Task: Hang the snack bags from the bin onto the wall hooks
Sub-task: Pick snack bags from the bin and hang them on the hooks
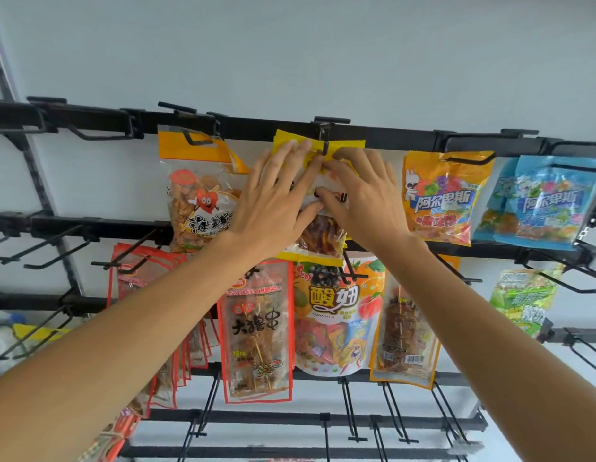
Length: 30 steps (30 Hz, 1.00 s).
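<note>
Pressing flat-fingered, left hand (273, 201) touches yellow snack bag (347, 146) — right hand (366, 201) pinches it at hook (326, 147).

Yellow-header snack bag (318, 236), clear window showing red-orange pieces, being held upright at top-row wall hook (326, 149), hook tip showing in front of header; left hand (276, 201) lying flat on it, right hand (366, 201) curling onto header.

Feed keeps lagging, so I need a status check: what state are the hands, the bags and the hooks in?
yellow bag: header on the centre hook, not released.
centre hook: tip showing through the header.
left hand: flat, pressing the yellow bag.
right hand: pinching the yellow bag's top.
orange gummy bag: hanging.
blue gummy bags: hanging.
top-left hooks: bare.
</note>
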Each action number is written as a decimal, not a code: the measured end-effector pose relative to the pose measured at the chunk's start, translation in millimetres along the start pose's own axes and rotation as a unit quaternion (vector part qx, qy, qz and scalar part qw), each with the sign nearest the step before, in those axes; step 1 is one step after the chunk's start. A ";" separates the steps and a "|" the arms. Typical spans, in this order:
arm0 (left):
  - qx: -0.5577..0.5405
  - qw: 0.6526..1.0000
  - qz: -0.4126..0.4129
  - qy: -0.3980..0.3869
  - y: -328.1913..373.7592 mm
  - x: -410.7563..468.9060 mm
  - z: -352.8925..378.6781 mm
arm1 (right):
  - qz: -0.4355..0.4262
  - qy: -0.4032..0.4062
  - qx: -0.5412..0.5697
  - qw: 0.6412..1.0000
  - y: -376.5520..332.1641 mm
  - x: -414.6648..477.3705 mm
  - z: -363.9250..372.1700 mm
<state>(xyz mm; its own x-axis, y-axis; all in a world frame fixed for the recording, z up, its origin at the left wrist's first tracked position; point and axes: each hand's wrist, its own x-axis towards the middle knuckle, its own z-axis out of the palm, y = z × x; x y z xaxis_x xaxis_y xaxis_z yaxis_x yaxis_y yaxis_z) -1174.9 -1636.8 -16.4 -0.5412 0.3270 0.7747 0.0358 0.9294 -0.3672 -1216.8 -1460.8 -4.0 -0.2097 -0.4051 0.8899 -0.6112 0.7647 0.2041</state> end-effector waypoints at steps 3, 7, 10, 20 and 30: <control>0.000 1.000 -0.013 -0.018 2.2 0.6 4.5 | 0.006 -0.012 0.000 1.000 0.1 1.5 2.3; -0.005 0.999 -0.017 -0.046 3.5 2.4 2.7 | 0.027 -0.025 0.014 0.999 -4.5 -1.4 0.6; -0.019 0.997 -0.016 -0.073 3.1 2.4 -6.4 | 0.038 -0.059 0.019 0.997 -10.7 -3.1 -8.3; -0.103 0.981 -0.014 -0.162 -2.3 -25.2 -52.6 | 0.075 -0.209 0.069 0.973 -31.4 -13.1 -55.8; -0.111 0.941 -0.080 -0.310 -9.0 -74.4 -135.1 | 0.079 -0.306 0.195 0.929 -71.4 -26.3 -106.1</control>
<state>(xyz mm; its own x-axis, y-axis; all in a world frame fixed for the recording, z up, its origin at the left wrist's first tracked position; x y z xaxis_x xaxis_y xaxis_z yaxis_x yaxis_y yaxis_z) -1021.4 -1646.3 -1.2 -0.9381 0.0820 0.3366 0.0501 0.9935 -0.1024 -1086.6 -1451.5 1.3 -0.6412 -0.6038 0.4736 -0.7412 0.6472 -0.1785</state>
